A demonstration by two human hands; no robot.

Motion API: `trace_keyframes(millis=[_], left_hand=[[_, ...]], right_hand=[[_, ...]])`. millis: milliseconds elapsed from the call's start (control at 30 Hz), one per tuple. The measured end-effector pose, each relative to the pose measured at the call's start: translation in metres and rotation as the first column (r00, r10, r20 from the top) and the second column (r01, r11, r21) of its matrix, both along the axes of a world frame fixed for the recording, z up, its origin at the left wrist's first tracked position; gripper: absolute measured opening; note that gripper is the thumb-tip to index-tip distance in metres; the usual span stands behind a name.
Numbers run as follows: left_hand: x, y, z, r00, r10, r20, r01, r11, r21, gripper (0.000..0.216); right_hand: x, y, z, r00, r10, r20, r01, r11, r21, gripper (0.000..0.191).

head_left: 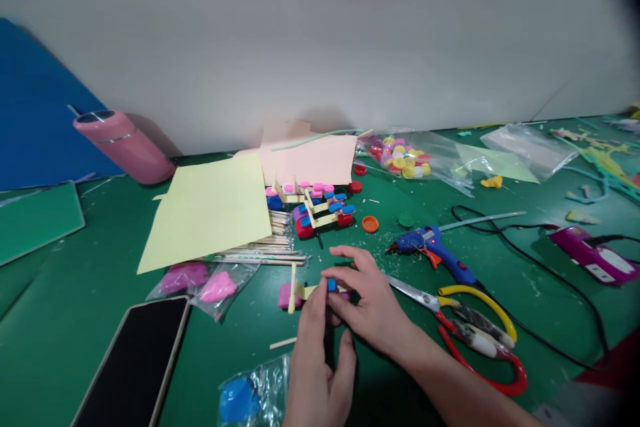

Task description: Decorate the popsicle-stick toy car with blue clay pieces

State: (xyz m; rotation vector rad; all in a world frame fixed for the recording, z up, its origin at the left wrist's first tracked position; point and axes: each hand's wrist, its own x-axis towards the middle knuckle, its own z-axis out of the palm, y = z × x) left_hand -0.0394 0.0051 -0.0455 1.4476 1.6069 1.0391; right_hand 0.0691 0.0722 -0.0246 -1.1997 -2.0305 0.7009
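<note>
Left of my grip, the pink block [288, 295] of the small model [308, 293] juts free while I hold left hand [318, 350] and right hand [371, 297] closed on its blue piece [331, 285], seemingly for steadiness.

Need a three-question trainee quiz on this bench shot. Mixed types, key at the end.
1. Multiple choice: what colour is the small piece where the left grip and right grip meet?
A) yellow
B) blue
C) orange

2. True or false: both handles of the scissors are red.

3. Short answer: what partly covers the bundle of thin sticks?

Key:
1. B, blue.
2. False: on the scissors, one handle is yellow and the other red.
3. The pale yellow paper sheet.
</note>
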Motion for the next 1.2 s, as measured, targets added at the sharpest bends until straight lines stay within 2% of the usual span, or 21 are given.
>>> trace_keyframes(millis=[267, 533, 833, 1033, 1200], left_hand=[[-0.001, -0.001, 0.001, 1.000, 0.000, -0.013, 0.000, 1.000, 0.000, 0.055], [0.009, -0.002, 0.000, 0.983, 0.157, 0.091, -0.151, 0.986, -0.073, 0.058], [-0.001, 0.000, 0.000, 0.999, 0.041, 0.028, -0.038, 0.993, -0.108, 0.057], [-0.001, 0.000, -0.008, 0.996, 0.075, 0.051, -0.071, 0.994, -0.087, 0.058], [-0.001, 0.001, -0.006, 0.989, 0.094, 0.113, -0.083, 0.991, -0.102, 0.059]], right_hand=[[0.000, 0.000, -0.001, 1.000, 0.011, -0.003, -0.011, 1.000, -0.006, 0.023], [0.003, -0.003, -0.003, 0.997, 0.020, -0.075, -0.023, 0.999, -0.043, 0.032], [0.000, -0.001, 0.002, 0.984, -0.046, -0.173, 0.022, 0.990, -0.142, 0.019], [-0.002, 0.000, -0.004, 0.987, 0.012, -0.161, -0.029, 0.994, -0.107, 0.024], [-0.003, 0.001, -0.006, 0.993, 0.035, -0.116, -0.044, 0.996, -0.078, 0.023]])
